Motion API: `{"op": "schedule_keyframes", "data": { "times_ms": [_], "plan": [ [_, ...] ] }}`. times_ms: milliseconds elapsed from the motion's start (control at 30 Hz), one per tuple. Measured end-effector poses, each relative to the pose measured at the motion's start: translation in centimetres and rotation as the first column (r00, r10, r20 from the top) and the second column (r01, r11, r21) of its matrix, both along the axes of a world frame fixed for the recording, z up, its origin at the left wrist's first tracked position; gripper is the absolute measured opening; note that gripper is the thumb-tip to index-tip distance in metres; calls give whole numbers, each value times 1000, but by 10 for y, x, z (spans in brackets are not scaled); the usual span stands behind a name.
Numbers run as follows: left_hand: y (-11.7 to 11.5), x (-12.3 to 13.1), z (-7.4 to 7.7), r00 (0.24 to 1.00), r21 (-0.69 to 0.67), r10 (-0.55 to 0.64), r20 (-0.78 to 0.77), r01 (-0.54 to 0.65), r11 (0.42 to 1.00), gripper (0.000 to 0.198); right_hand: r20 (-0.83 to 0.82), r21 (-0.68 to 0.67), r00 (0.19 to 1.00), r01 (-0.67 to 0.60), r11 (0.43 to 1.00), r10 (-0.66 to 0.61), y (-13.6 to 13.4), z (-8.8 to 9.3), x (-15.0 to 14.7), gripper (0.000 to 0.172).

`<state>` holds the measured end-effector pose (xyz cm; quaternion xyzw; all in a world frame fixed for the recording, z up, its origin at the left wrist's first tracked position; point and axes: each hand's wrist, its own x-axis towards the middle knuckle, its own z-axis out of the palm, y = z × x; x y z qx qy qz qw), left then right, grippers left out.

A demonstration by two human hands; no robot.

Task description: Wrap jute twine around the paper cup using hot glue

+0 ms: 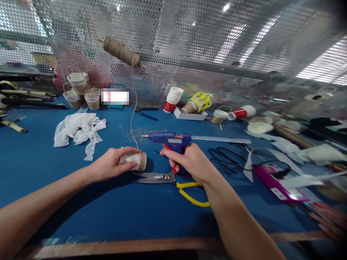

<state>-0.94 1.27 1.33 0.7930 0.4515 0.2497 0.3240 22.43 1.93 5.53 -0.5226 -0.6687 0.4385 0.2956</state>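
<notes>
Right hand (187, 159) grips glue gun (169, 138), nozzle (144, 136) toward left edge of surface (108, 209). Left hand (116, 163) holds cup (141, 161), apparently crosswise; scissors (166, 177) nearby.

Behind the blue worktop (108, 216) we see a perforated metal screen (184, 36). At the far left we find dark and pale sticks (35, 104), then small handled buckets (79, 86), one perched on two others. Nearer us lies a crumpled heap of white lace (77, 130). Farther back we spot blue-handled pliers (149, 116), a leaning stack of paper cups (174, 97), and a shallow white box (189, 115) with a yellow openwork piece (201, 102). To the right we notice a red-and-white cup (241, 113) on its side and a purple box (268, 181).
</notes>
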Motion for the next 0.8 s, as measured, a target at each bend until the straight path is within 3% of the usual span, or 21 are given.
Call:
{"op": "schedule_keyframes", "data": {
  "times_ms": [333,800],
  "plan": [
    [3,8,-14,936,-105,203,288,-180,978,30,238,82,971,-40,996,19,-12,9,2,25],
    [-5,8,-21,941,-54,224,254,-218,975,28,273,81,958,-113,990,87,-15,15,2,30]
  ]
}}
